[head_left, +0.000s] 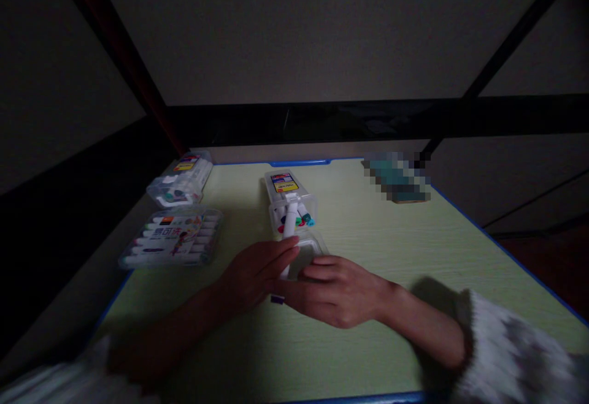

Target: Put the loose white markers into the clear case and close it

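Observation:
A white marker (289, 220) with a purple near end points away from me, over the open end of a clear plastic case (276, 184). My left hand (257, 269) is closed on the marker from the left side. From the right, my right hand (338, 290) is closed around the marker's near end, thumb side against it; its curled fingers lie by the case's opened lid (317, 241). Inside the case are several markers, with green, red and teal ends (307, 220) showing. The hands hide part of the marker and lid.
A flat clear case of markers (170, 241) lies at the table's left edge, with another clear marker case (184, 177) behind it. A blurred-out teal item (396, 178) lies at the back right. The pale table (391, 238) has a blue rim; a wall stands behind.

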### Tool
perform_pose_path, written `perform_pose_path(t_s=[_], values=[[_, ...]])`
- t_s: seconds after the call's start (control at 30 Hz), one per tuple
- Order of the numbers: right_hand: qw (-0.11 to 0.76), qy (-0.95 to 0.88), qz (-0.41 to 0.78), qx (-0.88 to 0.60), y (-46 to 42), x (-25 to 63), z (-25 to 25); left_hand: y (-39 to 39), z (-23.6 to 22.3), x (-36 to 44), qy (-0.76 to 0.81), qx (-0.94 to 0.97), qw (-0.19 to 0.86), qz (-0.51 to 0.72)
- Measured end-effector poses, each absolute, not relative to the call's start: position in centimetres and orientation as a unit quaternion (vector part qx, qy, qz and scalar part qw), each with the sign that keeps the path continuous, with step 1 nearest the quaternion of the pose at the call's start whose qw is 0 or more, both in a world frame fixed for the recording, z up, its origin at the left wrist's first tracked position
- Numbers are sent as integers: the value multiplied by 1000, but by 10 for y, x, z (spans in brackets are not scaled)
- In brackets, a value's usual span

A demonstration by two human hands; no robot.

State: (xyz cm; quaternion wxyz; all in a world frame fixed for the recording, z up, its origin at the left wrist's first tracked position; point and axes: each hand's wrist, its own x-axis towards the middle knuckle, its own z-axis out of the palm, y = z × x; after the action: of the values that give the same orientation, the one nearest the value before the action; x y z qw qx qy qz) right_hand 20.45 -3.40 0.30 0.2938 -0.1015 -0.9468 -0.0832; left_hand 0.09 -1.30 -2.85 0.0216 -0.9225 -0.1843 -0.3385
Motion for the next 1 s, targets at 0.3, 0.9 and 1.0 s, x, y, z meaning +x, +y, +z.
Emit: perform_pose_path(t_s=[0.3,0.9,1.0], values=[[275,-950,-116,-96,-34,207,2,-13,-25,3,-171,-921,35,-349],[272,-952,-98,-103,-34,207,1,-15,-24,2,-171,-919,-26,-355],[262,-954,-107,-101,-34,207,2,-15,-24,2,-167,-920,-20,-354]])
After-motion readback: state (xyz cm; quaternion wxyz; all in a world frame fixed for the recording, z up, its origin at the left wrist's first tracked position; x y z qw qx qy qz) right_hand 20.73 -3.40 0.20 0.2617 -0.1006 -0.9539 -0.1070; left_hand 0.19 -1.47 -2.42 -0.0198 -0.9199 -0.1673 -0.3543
